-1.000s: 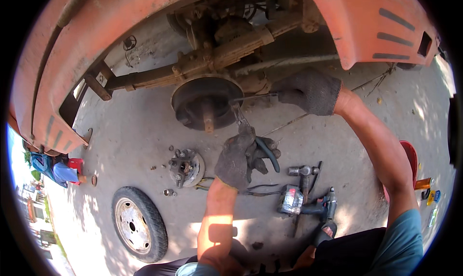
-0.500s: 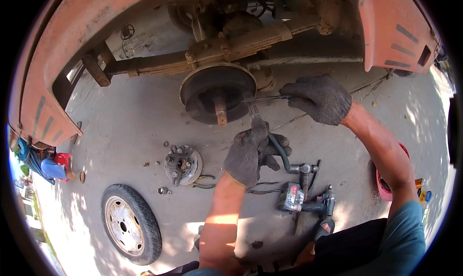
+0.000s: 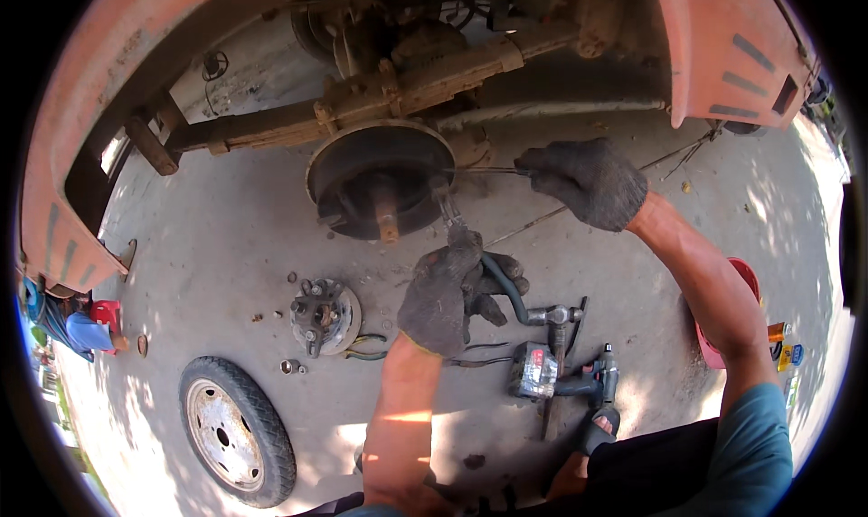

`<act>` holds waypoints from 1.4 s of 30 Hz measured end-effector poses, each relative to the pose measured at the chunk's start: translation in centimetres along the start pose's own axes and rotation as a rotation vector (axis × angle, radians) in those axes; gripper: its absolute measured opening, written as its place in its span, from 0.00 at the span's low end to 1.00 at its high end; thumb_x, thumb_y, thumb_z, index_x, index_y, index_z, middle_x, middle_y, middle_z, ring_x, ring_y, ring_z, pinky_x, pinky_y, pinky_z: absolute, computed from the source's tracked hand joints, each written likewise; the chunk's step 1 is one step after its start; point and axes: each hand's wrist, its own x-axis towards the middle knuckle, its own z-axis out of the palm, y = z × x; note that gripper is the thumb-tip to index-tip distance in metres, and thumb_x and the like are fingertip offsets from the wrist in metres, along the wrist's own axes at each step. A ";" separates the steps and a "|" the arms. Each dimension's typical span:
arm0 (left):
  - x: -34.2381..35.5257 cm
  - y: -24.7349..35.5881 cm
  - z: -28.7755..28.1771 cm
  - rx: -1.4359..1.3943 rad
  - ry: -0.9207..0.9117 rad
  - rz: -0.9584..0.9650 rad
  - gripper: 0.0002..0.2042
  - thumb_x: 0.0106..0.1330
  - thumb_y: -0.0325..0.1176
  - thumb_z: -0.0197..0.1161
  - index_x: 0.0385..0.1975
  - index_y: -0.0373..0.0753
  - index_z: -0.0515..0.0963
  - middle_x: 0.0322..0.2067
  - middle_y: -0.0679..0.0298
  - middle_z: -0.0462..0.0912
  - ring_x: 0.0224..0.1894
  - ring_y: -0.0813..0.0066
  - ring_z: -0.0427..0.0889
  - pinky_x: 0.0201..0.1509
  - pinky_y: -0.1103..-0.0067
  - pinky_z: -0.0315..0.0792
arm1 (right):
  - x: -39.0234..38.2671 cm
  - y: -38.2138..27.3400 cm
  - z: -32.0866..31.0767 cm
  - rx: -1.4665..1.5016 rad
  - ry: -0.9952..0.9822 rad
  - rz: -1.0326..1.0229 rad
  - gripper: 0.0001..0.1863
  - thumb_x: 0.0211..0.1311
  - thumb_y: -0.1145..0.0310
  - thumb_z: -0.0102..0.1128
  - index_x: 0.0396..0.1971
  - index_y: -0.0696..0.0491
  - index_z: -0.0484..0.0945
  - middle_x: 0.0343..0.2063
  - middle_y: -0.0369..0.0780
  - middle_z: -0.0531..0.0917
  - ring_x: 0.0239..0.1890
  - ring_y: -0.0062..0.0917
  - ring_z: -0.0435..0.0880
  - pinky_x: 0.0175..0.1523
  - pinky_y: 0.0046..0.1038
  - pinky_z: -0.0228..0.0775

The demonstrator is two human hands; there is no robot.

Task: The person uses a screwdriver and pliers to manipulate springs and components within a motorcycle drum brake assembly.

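Note:
My left hand (image 3: 438,298), in a dark knitted glove, is closed round the green-handled pliers (image 3: 506,286). Their jaws reach up to the right edge of the dark round brake assembly (image 3: 362,169), which has a rusty axle stub (image 3: 387,220) sticking out. My gloved right hand (image 3: 592,184) grips what looks like a screwdriver (image 3: 488,171). Its thin shaft points left, with the tip at the brake assembly just above the plier jaws. Exactly what both tips touch is too dark to make out.
Above runs a rusty leaf spring (image 3: 271,126) under an orange body panel (image 3: 723,47). On the ground lie a hub with a puller (image 3: 348,314), a wheel (image 3: 271,427), a hammer (image 3: 554,316), a cordless impact wrench (image 3: 533,370) and pliers (image 3: 475,363). A red basin (image 3: 710,345) stands right.
The view has shifted slightly, so the scene sits a little further left. Both hands keep their grips, with the tool tips still at the right side of the brake assembly.

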 end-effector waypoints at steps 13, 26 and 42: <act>0.3 -0.3 -0.3 -0.036 -0.036 -0.012 0.14 0.78 0.44 0.57 0.48 0.38 0.73 0.40 0.47 0.86 0.40 0.54 0.91 0.22 0.73 0.85 | -0.1 0.5 0.7 0.028 -0.018 -0.001 0.16 0.68 0.62 0.62 0.51 0.52 0.84 0.35 0.47 0.86 0.37 0.46 0.86 0.44 0.42 0.79; 0.1 -0.3 -0.6 -0.053 -0.005 0.000 0.13 0.78 0.38 0.56 0.44 0.33 0.78 0.42 0.44 0.86 0.43 0.44 0.90 0.22 0.73 0.86 | 0.6 -1.8 -0.6 0.179 -0.276 0.176 0.17 0.73 0.58 0.58 0.50 0.53 0.85 0.38 0.49 0.88 0.42 0.48 0.86 0.49 0.42 0.78; 0.3 -0.2 -0.7 -0.031 -0.044 -0.009 0.16 0.76 0.46 0.60 0.47 0.38 0.74 0.39 0.48 0.86 0.39 0.53 0.91 0.22 0.71 0.85 | -0.2 -0.3 1.3 0.025 0.010 0.078 0.16 0.69 0.63 0.62 0.51 0.54 0.84 0.39 0.48 0.88 0.40 0.46 0.87 0.47 0.41 0.79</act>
